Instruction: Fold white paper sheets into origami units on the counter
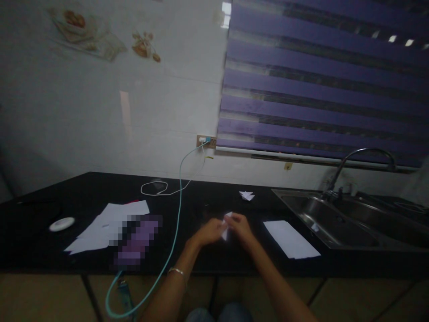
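Between my two hands is a small folded piece of white paper (225, 233), held above the black counter near its front edge. My left hand (210, 231) pinches it from the left, a bangle on that wrist. From the right, my right hand (238, 224) grips its upper part with thumb and fingers. The fingers partly hide the paper, so its full folded shape does not show. Farther back on the counter lies a folded white paper shape (247, 195). Right of my hands rests a stack of white paper sheets (291, 239).
Loose white sheets (97, 228) and a round white object (62, 224) lie at the left. A teal cable (179, 201) runs from the wall socket (206, 141) across the counter and over its front edge. The steel sink (335, 219) with its faucet (335, 176) is at the right.
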The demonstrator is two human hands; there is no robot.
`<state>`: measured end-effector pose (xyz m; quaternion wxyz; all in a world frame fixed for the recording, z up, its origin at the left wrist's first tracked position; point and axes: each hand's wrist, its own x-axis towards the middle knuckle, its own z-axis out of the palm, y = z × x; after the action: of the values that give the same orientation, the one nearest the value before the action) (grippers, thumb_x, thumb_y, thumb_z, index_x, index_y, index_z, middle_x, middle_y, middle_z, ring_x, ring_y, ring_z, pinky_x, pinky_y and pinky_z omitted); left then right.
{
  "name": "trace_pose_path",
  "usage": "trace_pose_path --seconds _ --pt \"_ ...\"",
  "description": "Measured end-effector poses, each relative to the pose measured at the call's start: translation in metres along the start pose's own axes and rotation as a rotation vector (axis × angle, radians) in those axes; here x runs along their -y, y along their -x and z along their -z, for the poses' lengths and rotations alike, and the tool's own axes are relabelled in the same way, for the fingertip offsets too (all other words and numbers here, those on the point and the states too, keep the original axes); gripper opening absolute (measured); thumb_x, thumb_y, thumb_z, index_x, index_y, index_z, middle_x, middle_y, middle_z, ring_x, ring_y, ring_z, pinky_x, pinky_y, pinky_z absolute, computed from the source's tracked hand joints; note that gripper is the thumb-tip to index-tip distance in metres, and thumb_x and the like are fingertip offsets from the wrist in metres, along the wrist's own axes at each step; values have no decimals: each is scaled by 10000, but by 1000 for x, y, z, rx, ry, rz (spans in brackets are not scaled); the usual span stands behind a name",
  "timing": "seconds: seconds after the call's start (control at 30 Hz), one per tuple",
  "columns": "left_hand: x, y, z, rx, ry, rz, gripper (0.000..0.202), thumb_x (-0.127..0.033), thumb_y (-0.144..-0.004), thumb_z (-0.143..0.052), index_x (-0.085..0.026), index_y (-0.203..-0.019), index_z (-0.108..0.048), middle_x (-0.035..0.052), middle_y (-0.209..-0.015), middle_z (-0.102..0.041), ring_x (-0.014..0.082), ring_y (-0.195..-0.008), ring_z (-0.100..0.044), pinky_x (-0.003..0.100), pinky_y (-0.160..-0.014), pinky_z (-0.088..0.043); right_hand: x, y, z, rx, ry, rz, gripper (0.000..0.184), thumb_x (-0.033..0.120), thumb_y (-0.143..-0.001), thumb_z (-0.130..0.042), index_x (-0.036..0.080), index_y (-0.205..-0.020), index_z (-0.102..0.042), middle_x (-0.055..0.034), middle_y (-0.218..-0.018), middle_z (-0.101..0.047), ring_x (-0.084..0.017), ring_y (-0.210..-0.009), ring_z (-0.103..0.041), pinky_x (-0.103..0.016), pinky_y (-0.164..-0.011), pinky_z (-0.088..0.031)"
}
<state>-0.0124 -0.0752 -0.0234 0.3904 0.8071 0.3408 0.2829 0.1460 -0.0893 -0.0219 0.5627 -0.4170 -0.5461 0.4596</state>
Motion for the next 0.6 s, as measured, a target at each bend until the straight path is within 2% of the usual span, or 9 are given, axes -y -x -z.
trace_pose_path --seconds 0.13,0.23,0.43,0.6 --pt "2 -1 0 73 49 -19 584 -614 -866 -344 -101 -770 -607 7 -666 -530 104 -582 -422 214 -544 -327 -5 -4 3 -109 -79 -55 351 456 -630 -760 138 -757 -684 -37 -666 -641 -160 -579 -568 -269 -563 -421" --pt "3 -1 1 62 36 -50 556 -590 -882 -326 -114 -725 -568 1 -666 -503 103 -595 -407 212 -550 -328 -4 -4 3 -146 -77 -40 349 457 -645 -748 136 -769 -685 -48 -698 -651 -169 -603 -576 -271 -566 -429" --pt "1 -1 2 48 61 -61 525 -554 -899 -309 -115 -768 -567 12 -709 -519 111 -633 -419 217 -567 -335 5 0 -2 -206 16 33 339 463 -635 -749 136 -639 -658 -10 -588 -601 -126 -525 -506 -240 -504 -367" --pt "2 -1 1 97 54 -49 480 -536 -888 -357 -119 -741 -543 -6 -657 -478 96 -578 -390 215 -525 -297 7 -2 -1 -306 -169 -45 369 487 -590 -772 157 -608 -609 34 -517 -515 -89 -449 -435 -231 -447 -333"
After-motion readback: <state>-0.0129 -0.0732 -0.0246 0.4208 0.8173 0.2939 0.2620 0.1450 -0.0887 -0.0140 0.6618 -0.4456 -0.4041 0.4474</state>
